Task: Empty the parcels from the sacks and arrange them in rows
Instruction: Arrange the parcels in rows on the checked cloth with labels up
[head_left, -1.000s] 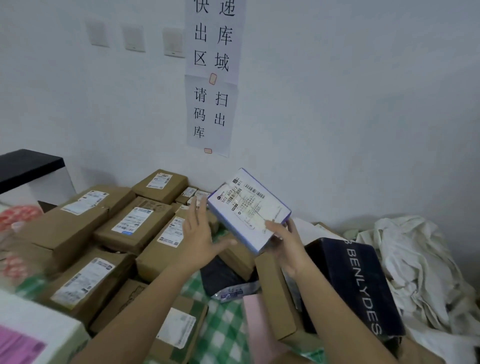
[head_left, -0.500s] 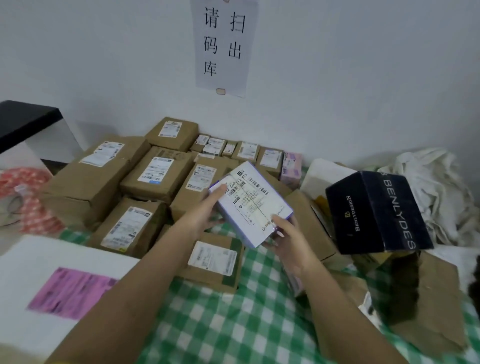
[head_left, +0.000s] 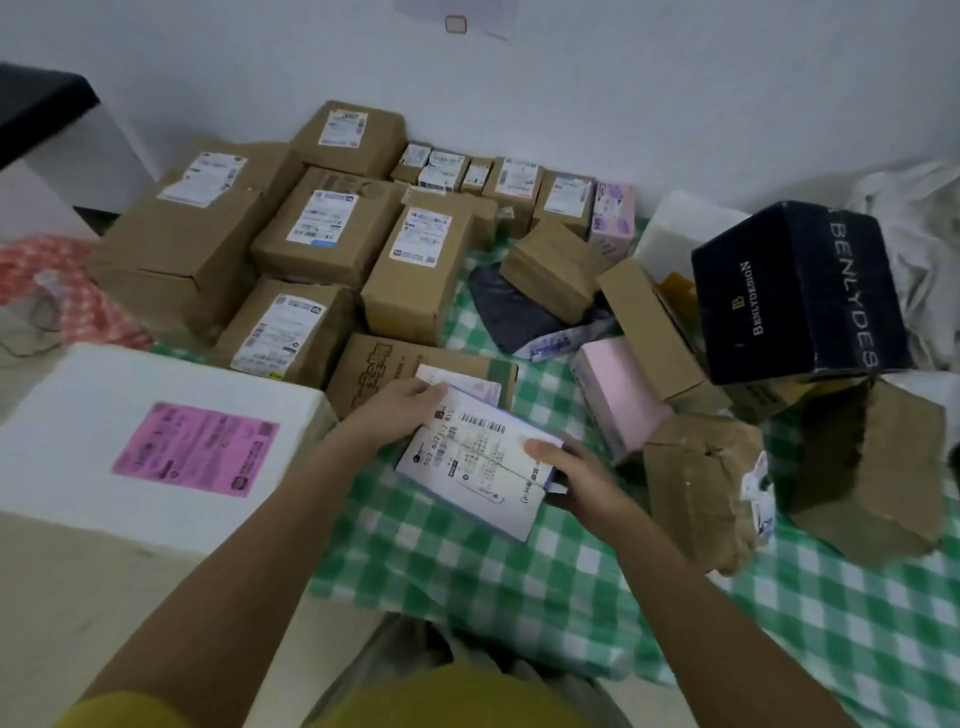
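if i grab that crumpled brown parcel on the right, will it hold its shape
Probably not fully: the crumpled brown parcel is dented and creased, so it may flex. Its torn label might snag or peel. It looks blocky, so rolling seems unlikely.

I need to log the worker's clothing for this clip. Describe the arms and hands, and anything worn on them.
Both forearms are bare to the bottom edge of the picture: no gloves, watch, rings or wristbands show on the left hand or the right hand. A yellow garment shows at the bottom edge, near the body.
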